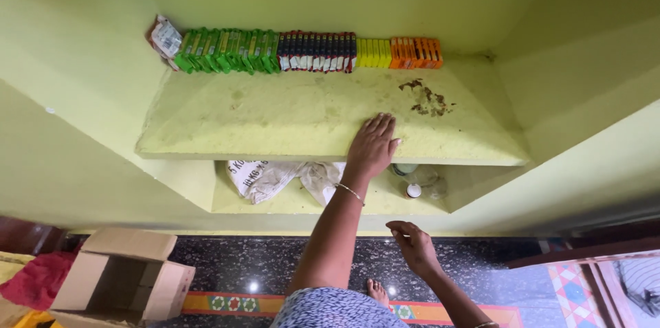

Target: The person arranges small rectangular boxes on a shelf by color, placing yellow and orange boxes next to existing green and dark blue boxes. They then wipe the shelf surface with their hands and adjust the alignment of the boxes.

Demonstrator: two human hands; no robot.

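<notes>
Head view: yellow-green wall niche, stained upper concrete shelf (275,118) | back edge: row of small upright packets, green (227,51), dark red-and-white (317,51), yellow (373,53), orange (415,53) | left hand (371,146) flat, fingers spread, on shelf front, holding nothing | right hand (412,244) loosely curled below, apparently empty | open brown cardboard box (124,276) on floor, left.

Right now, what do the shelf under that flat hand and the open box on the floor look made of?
Shelf: seemingly painted masonry or plaster, matte yellow-green, scuffed, with a brown stain. The left hand lies flat on its front edge. Open box: plain brown cardboard, flaps raised.
</notes>
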